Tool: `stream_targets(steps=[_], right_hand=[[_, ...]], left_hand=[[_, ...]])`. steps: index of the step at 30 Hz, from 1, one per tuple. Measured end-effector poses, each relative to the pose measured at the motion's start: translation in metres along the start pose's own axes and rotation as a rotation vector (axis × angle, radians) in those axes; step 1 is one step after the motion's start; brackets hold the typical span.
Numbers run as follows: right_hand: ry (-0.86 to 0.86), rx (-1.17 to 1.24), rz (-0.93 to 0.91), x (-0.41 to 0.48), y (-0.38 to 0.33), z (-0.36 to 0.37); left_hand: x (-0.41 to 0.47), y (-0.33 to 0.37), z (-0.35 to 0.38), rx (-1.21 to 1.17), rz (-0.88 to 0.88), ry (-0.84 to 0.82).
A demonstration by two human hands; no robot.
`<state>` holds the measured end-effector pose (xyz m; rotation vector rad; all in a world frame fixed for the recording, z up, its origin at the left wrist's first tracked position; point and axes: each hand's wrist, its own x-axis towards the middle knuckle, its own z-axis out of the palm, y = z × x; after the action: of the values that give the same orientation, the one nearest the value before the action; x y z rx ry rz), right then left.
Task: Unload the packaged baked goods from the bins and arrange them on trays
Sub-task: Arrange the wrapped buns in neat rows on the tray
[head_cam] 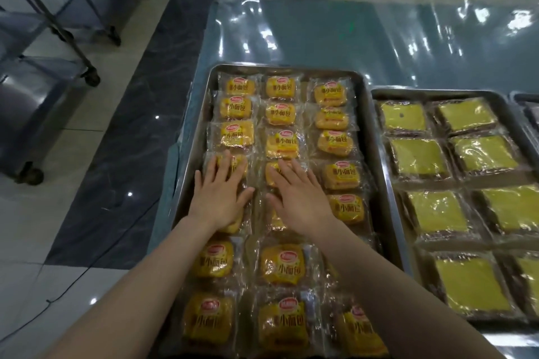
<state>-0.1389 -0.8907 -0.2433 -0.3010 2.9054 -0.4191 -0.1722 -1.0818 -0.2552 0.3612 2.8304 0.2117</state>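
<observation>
Closest to the camera, the bread packets lie in three columns in a metal tray, filling it almost to the near edge. Each is a small bun sealed in clear, glossy film with a yellow label. They are probably very light and soft, so a hard squeeze would likely dent the bun. The film looks slippery and crinkly, and neighbouring packets overlap at their flat sealed edges.

Halfway up the tray, the left hand lies flat on packets in the left column and the right hand lies flat on packets in the middle column. Each grip is apart, fingers straight and spread, clamped on nothing; the palms seem to be pressing or nudging packets into line. To lift one, the safest hold is likely a gentle pinch across the bun's sides or on the spare film at an end.

Beyond the hands, the far rows sit neat. To the right, a second tray holds wrapped cake slices with green tops. Further back, a shiny plastic sheet covers the tabletop. A wheeled cart stands on the floor at far left. No bin is in view.
</observation>
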Motion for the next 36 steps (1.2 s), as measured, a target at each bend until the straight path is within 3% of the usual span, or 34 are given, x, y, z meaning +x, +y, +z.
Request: stream_targets(steps=[6,11,15,22,32,36], right_hand=[[0.042,0.039,0.039,-0.003,-0.004,0.006],[0.211,0.02,0.026,0.018,-0.004,-0.006],[0.116,-0.015,0.051,0.051,0.007,-0.017],[0.022,-0.012,0.029,0.057,0.016,-0.008],[-0.089,-0.14,0.027,0.053,0.012,0.0],[-0.037,-0.096,0.024,0.058,0.011,-0.007]], left_hand=[[-0.012,-0.007,0.004,-0.026,0.06,0.085],[-0.005,-0.002,-0.001,-0.058,0.068,0.155],[0.027,0.003,-0.017,-0.119,0.06,0.186],[0.086,0.003,-0.025,-0.007,0.077,0.071],[0.081,-0.007,-0.017,-0.046,0.118,0.056],[0.078,-0.004,-0.021,-0.088,0.132,0.117]])
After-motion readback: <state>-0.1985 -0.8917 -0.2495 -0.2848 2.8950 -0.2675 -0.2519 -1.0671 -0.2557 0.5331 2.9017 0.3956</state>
